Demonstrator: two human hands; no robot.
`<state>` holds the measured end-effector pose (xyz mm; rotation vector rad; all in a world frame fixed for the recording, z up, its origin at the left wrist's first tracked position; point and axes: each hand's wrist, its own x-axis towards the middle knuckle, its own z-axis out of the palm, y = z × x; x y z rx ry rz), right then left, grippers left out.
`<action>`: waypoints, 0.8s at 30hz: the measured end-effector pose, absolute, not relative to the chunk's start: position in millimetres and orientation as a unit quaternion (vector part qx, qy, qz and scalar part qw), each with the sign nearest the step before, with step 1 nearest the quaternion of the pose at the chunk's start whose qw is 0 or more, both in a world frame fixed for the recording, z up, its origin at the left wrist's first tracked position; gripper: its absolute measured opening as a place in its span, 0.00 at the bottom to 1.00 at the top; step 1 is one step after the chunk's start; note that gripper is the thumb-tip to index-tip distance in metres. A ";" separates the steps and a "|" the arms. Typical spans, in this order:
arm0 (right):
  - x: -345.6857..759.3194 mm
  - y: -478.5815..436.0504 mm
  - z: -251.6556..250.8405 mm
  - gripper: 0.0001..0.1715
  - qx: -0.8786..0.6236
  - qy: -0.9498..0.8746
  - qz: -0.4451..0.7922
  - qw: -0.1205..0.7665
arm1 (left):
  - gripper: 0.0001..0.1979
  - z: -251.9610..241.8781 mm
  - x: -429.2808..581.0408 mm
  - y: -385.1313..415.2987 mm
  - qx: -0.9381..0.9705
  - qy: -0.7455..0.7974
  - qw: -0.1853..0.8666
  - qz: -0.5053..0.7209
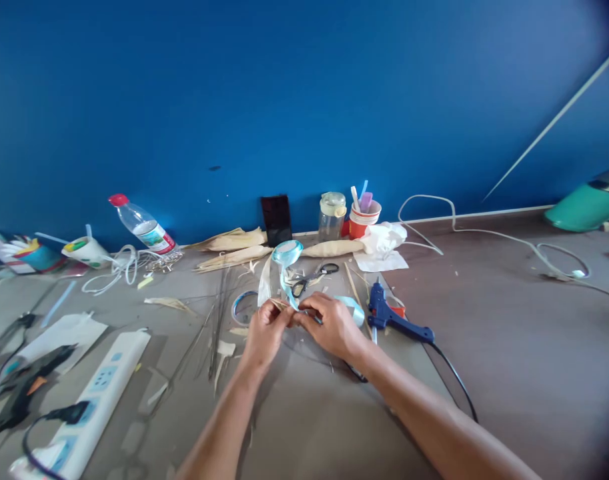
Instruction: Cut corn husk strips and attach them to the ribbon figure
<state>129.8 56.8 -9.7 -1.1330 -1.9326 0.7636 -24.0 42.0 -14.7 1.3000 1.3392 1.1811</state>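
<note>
My left hand [265, 331] pinches a narrow tan strip, which looks like dried husk, together with the end of a light blue ribbon [287, 285]. Fingertips of my right hand [334, 325] meet it there, closed on the same ribbon. The ribbon runs up to its spool [287, 253], just beyond the hands. Behind the right hand lie black-handled scissors [314, 277]. More light blue ribbon [353, 309] shows past the right knuckles. A ring-shaped roll of tape [240, 311] is left of my left hand. My fingers hide the exact point where strip and ribbon meet.
To the right rests a blue glue gun [402, 323] with its cord. Dried husks [234, 259], a dark phone [276, 220], a glass jar [332, 223] and paper cups [364, 219] line the wall. A power strip [104, 393] and black glue gun [32, 383] lie left, near thin wires [218, 327].
</note>
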 end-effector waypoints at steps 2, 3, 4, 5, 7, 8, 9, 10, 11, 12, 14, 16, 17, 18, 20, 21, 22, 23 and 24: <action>134.3 60.2 -7.0 0.04 -0.424 -0.773 0.308 0.359 | 0.13 -14.0 -25.0 42.2 0.540 0.534 0.459 0.461; 135.7 61.4 -5.8 0.04 -0.417 -0.775 0.318 0.352 | 0.14 -13.5 -25.4 42.2 0.548 0.530 0.468 0.448; 136.5 62.3 -4.7 0.04 -0.413 -0.775 0.328 0.348 | 0.15 -12.8 -25.8 42.2 0.554 0.526 0.478 0.433; 136.9 62.7 -3.7 0.04 -0.413 -0.771 0.337 0.349 | 0.15 -12.0 -26.1 42.2 0.559 0.524 0.487 0.419; 137.2 62.6 -2.2 0.04 -0.413 -0.764 0.352 0.349 | 0.16 -10.1 -26.5 42.0 0.566 0.522 0.498 0.400; 137.4 62.3 -1.5 0.05 -0.409 -0.765 0.359 0.344 | 0.16 -9.1 -26.6 42.0 0.569 0.522 0.499 0.394; 137.8 62.1 -1.0 0.07 -0.406 -0.766 0.366 0.337 | 0.16 -8.2 -26.7 41.9 0.573 0.522 0.499 0.387; 138.4 61.9 -0.6 0.08 -0.404 -0.768 0.371 0.330 | 0.16 -7.4 -26.8 41.9 0.579 0.523 0.498 0.380; 138.9 61.8 -0.4 0.09 -0.403 -0.771 0.373 0.323 | 0.15 -6.8 -26.8 41.9 0.585 0.524 0.494 0.372; 139.3 61.6 -0.4 0.10 -0.403 -0.775 0.371 0.317 | 0.15 -6.6 -27.0 42.0 0.592 0.527 0.489 0.365; 139.0 60.9 -1.3 0.09 -0.409 -0.784 0.351 0.308 | 0.14 -7.3 -27.5 42.5 0.606 0.530 0.477 0.353; 136.7 59.5 -3.6 0.08 -0.424 -0.798 0.309 0.297 | 0.13 -9.8 -28.3 43.4 0.620 0.529 0.465 0.345; 135.0 58.7 -5.1 0.08 -0.432 -0.806 0.282 0.289 | 0.12 -11.4 -28.7 43.8 0.628 0.528 0.459 0.341; 133.3 58.0 -6.7 0.07 -0.438 -0.816 0.254 0.279 | 0.11 -13.1 -29.0 44.1 0.635 0.528 0.452 0.337; 131.2 57.7 -9.9 0.05 -0.440 -0.837 0.199 0.258 | 0.10 -16.0 -29.2 44.1 0.648 0.534 0.436 0.323; 131.6 58.6 -11.1 0.05 -0.438 -0.845 0.176 0.249 | 0.10 -16.7 -29.3 43.8 0.652 0.541 0.429 0.314; 133.4 60.3 -11.9 0.04 -0.440 -0.849 0.160 0.244 | 0.10 -16.9 -29.4 43.3 0.653 0.548 0.425 0.305; 136.8 62.8 -12.0 0.05 -0.450 -0.845 0.148 0.248 | 0.10 -16.4 -29.7 42.7 0.651 0.553 0.425 0.299; 141.5 65.9 -11.4 0.06 -0.465 -0.833 0.148 0.260 | 0.10 -15.5 -30.4 42.3 0.647 0.555 0.430 0.297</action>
